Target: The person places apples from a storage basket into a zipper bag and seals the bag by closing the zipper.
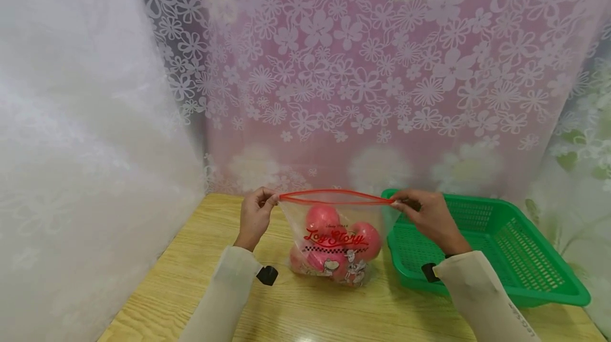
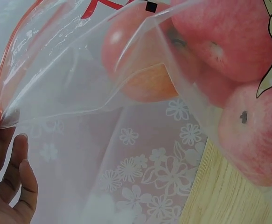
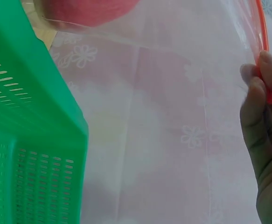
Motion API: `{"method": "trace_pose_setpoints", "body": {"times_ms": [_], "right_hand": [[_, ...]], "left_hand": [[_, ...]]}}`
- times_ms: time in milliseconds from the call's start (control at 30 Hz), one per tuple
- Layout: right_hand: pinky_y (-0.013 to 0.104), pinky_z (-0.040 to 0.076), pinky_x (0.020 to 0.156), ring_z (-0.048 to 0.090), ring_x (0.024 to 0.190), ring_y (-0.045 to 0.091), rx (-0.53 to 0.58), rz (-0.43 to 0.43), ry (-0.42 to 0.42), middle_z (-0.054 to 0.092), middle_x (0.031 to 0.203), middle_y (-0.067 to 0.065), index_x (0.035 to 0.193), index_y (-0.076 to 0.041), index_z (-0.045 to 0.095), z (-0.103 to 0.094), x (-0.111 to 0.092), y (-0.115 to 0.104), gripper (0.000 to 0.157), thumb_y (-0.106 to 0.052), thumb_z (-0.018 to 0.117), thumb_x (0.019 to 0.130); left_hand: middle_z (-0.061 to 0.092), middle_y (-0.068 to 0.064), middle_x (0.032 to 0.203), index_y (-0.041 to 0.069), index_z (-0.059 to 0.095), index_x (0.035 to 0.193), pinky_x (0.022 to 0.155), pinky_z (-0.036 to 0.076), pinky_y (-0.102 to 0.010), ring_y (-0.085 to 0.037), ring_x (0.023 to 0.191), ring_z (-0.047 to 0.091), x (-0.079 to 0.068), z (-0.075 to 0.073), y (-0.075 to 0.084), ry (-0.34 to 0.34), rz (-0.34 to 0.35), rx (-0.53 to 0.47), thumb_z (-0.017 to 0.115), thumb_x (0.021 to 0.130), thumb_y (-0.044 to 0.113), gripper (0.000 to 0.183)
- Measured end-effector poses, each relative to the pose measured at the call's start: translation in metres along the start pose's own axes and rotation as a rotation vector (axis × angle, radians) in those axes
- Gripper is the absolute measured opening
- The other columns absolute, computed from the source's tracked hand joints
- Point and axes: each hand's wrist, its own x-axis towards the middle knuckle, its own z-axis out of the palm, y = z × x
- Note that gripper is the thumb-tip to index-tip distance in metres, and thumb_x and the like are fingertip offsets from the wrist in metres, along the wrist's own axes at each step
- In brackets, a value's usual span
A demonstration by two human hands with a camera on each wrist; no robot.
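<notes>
A clear zip bag (image 1: 336,241) with a red zip strip and red "Toy Story" print stands on the table, in the middle of the head view. Several pinkish-red apples (image 2: 254,133) fill its lower part. My left hand (image 1: 255,216) pinches the left top corner between thumb and forefinger. At the opposite corner my right hand (image 1: 429,218) pinches the end of the red strip (image 3: 261,42). Between the two hands the mouth is stretched wide, its two red edges slightly apart in the middle.
A green perforated plastic basket (image 1: 517,299) sits to the right, partly behind my right forearm. The wooden table (image 1: 191,273) meets a pink flowered curtain (image 1: 334,66) at the back. A whitish sheet (image 1: 95,146) hangs along the left side.
</notes>
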Motion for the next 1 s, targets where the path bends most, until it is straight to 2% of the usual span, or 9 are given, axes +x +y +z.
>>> {"method": "trace_pose_setpoints", "body": {"times_ms": [133, 333, 633, 733, 900, 1000], "right_hand": [[0.024, 0.046, 0.049, 0.053, 0.055, 0.007, 0.029, 0.066, -0.023, 0.061, 0.067, -0.006, 0.1, -0.008, 0.071, 0.001, -0.005, -0.001, 0.011, -0.007, 0.067, 0.09], [0.024, 0.054, 0.059, 0.062, 0.064, 0.006, 0.062, 0.118, -0.022, 0.07, 0.083, 0.003, 0.104, -0.006, 0.071, 0.004, -0.011, 0.001, 0.014, -0.007, 0.068, 0.09], [0.019, 0.056, 0.062, 0.065, 0.068, 0.005, 0.115, 0.055, 0.031, 0.071, 0.089, 0.011, 0.106, 0.001, 0.07, 0.007, -0.019, 0.006, 0.02, 0.005, 0.068, 0.086], [0.018, 0.056, 0.061, 0.066, 0.069, 0.005, 0.15, 0.071, 0.059, 0.071, 0.09, 0.013, 0.106, 0.002, 0.07, 0.008, -0.021, 0.007, 0.02, 0.005, 0.067, 0.087], [0.015, 0.055, 0.062, 0.068, 0.07, 0.005, 0.201, 0.142, 0.115, 0.072, 0.089, 0.015, 0.104, 0.002, 0.072, 0.012, -0.025, 0.007, 0.017, 0.002, 0.067, 0.088], [0.015, 0.056, 0.064, 0.069, 0.071, 0.007, 0.238, 0.166, 0.139, 0.072, 0.09, 0.018, 0.101, 0.004, 0.072, 0.013, -0.026, 0.005, 0.016, 0.005, 0.067, 0.087]], "left_hand": [[0.064, -0.011, 0.083, 0.004, 0.068, 0.089, 0.075, 0.052, -0.03, -0.022, 0.08, 0.06, -0.001, -0.002, -0.003, -0.018, -0.005, -0.024, 0.062, 0.094, 0.012, 0.011], [0.065, -0.012, 0.087, 0.003, 0.069, 0.09, 0.077, 0.053, -0.028, -0.02, 0.082, 0.06, -0.001, -0.004, -0.004, -0.039, -0.029, -0.058, 0.063, 0.094, 0.009, 0.009], [0.066, -0.012, 0.092, 0.001, 0.069, 0.092, 0.079, 0.052, -0.029, -0.03, 0.088, 0.061, -0.001, -0.006, -0.002, -0.074, -0.039, -0.09, 0.065, 0.093, 0.016, 0.016], [0.067, -0.011, 0.09, 0.0, 0.069, 0.091, 0.077, 0.052, -0.027, -0.032, 0.087, 0.061, -0.001, -0.007, -0.003, -0.076, -0.025, -0.089, 0.065, 0.093, 0.013, 0.014], [0.067, -0.008, 0.088, 0.0, 0.069, 0.09, 0.076, 0.053, -0.026, -0.025, 0.084, 0.062, -0.002, -0.007, -0.005, -0.075, -0.023, -0.083, 0.065, 0.093, 0.012, 0.012], [0.067, -0.008, 0.089, 0.001, 0.069, 0.091, 0.077, 0.053, -0.029, -0.019, 0.083, 0.062, -0.003, -0.006, -0.005, -0.078, -0.032, -0.078, 0.065, 0.093, 0.014, 0.014]]}}
